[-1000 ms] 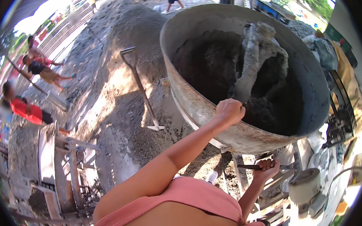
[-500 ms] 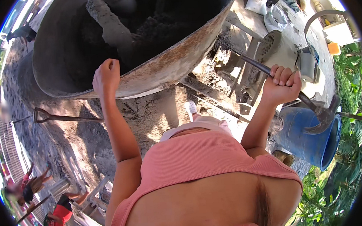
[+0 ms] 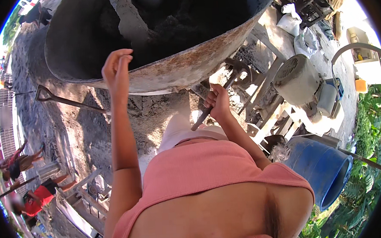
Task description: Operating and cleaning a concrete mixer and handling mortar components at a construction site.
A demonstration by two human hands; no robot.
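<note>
My right hand (image 3: 218, 103) is wrapped round the dark handle of a claw hammer (image 3: 231, 78). The hammer's head lies against or just beside the lower outer wall of a big, rusty, mortar-crusted mixer drum (image 3: 183, 65); I cannot tell whether they touch. At the drum's near left rim is my left hand (image 3: 117, 70), empty, its fingers stretched toward the dark inside and slightly parted. Whether it rests on the rim is unclear. Inside the drum, a grey caked mixing blade (image 3: 128, 20) slants down into shadow.
A shovel (image 3: 69, 101) stands out to the left of my left forearm. On the right are a dusty motor housing (image 3: 296, 80), a metal frame and a blue barrel (image 3: 317, 165) on its side. White sacks (image 3: 289, 25) lie farther back. Other people, one in red (image 3: 40, 199), are at lower left.
My right hand has swung the hammer from the far right inward to the drum's underside, head now toward the drum. My left hand has gone from a fist to extended fingers.
</note>
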